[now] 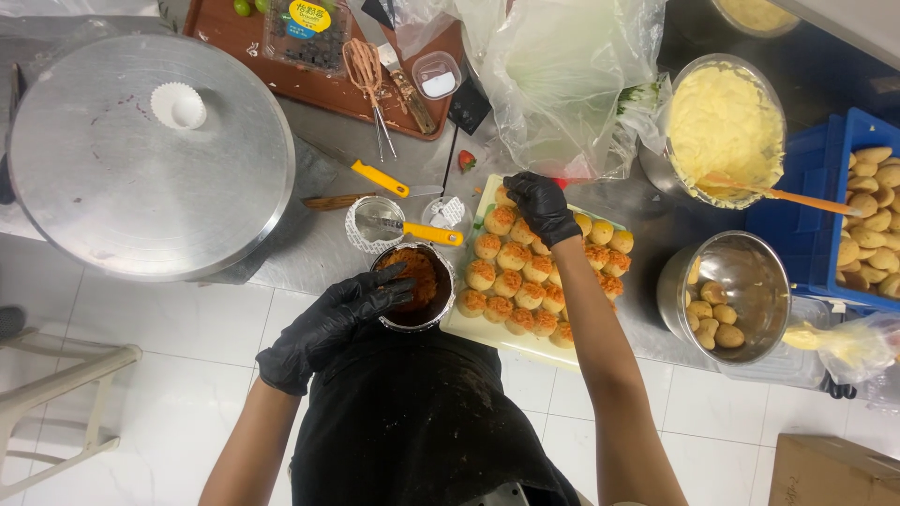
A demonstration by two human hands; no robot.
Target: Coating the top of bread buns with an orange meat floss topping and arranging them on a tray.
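Observation:
My left hand [337, 314], in a black glove, grips the rim of a small metal cup [417, 287] holding orange-brown crumb topping, its fingers reaching into the cup. My right hand [541, 207], also gloved in black, is pinched above the far rows of small round pastries [525, 281] lined up on a pale cutting board [487, 335]. Most pastries carry orange topping; a few at the far right look plain yellow. What the right fingertips hold cannot be made out.
A large round metal lid [141, 159] with a white paper cup sits left. A bowl of yellow cream [722, 126] with a spatula, a metal pot of plain puffs [727, 295] and a blue crate of puffs [867, 220] stand right. Whisk, tray and yellow-handled tools lie behind.

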